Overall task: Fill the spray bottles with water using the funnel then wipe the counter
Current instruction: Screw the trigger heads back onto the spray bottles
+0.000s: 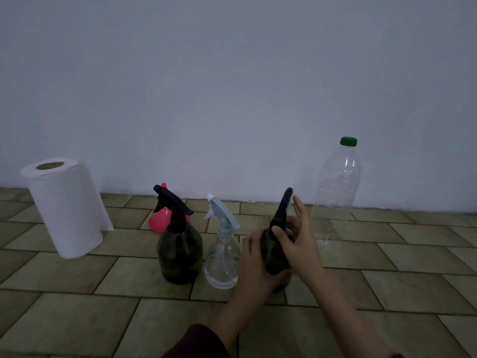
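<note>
Three spray bottles stand on the tiled counter [387, 280]. A dark green one [180, 254] with a black trigger head is on the left. Beside it is a clear one [222, 262] with a pale blue head and a little water inside. My left hand [258, 264] grips the body of the third, dark spray bottle [273, 257]. My right hand [296, 241] holds its black trigger head [282, 210], thumb across the collar. A pink funnel [160, 220] lies behind the green bottle. A large clear plastic bottle [338, 182] with a green cap stands by the wall.
A roll of white paper towel [67, 208] stands at the back left, one sheet hanging loose. A plain pale wall [232, 86] rises right behind the counter. Olive tiles stretch toward me and to the right.
</note>
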